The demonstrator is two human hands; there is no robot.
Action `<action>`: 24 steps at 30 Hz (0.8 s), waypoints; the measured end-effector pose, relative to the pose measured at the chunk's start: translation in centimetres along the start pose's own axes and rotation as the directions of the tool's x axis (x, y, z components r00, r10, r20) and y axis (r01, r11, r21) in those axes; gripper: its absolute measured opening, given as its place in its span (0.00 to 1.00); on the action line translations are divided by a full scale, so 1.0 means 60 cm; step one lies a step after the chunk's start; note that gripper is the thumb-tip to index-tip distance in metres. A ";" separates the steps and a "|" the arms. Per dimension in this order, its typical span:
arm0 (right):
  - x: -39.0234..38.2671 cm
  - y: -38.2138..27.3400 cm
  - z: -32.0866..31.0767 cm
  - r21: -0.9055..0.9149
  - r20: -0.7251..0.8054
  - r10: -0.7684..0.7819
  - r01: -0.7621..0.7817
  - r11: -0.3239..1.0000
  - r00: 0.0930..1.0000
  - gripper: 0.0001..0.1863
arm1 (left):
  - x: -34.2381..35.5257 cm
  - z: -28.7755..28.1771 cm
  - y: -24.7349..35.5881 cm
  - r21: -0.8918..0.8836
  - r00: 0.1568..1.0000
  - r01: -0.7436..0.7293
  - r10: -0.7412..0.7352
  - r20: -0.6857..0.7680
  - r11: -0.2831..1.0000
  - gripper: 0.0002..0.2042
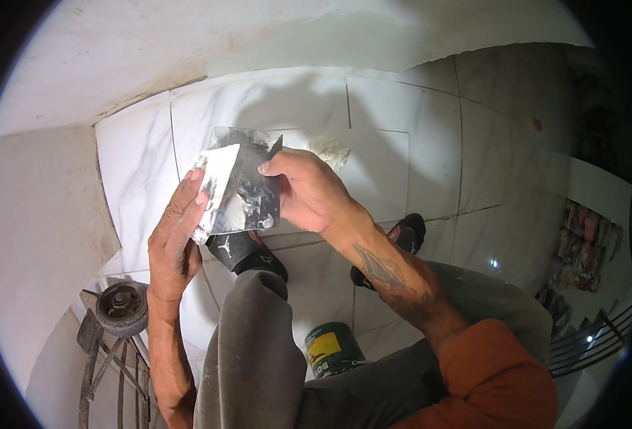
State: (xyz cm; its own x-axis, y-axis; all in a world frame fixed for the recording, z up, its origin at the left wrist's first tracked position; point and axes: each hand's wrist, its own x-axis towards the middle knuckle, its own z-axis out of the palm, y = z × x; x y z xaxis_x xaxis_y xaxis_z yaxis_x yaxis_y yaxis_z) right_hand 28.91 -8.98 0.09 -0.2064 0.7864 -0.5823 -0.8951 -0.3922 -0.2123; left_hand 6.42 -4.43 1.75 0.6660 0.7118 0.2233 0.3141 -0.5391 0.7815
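Note:
My left hand is closed on a flat scraper whose face is coated with white paste. Just right of it, my right hand grips the right edge of a dark rectangular plate, its thumb on top and its other fingers hidden underneath. White smears and a small lump of paste lie on the plate. The scraper overlaps the plate's left side; whether they touch I cannot tell. Both are held above the tiled floor, in front of my feet.
A cream patch lies on the marbled floor tiles beyond my right hand. Walls rise left and ahead. At lower left stands a rusty metal frame with a wheel. A dark green bucket sits between my legs, a wire rack far right.

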 end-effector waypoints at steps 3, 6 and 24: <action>-0.005 0.004 0.008 0.042 -0.012 0.002 -0.002 0.999 1.000 0.10 | 0.001 -0.003 -0.005 -0.023 1.000 -0.029 0.028 -0.011 0.999 0.36; -0.006 0.007 -0.002 0.048 -0.012 -0.001 0.002 0.999 1.000 0.11 | 0.004 -0.005 -0.001 -0.062 0.999 -0.040 0.038 -0.031 0.997 0.34; -0.004 0.002 0.004 0.032 0.022 -0.033 0.033 0.999 0.999 0.11 | -0.007 -0.014 -0.013 0.048 0.995 -0.018 0.023 -0.095 0.999 0.27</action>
State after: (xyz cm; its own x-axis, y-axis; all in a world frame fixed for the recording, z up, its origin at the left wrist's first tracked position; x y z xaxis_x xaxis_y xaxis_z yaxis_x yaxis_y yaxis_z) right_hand 28.78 -9.08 0.38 -0.1851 0.8094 -0.5573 -0.9137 -0.3506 -0.2057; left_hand 5.33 -3.94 1.53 0.6060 0.7387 0.2952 0.3340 -0.5731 0.7483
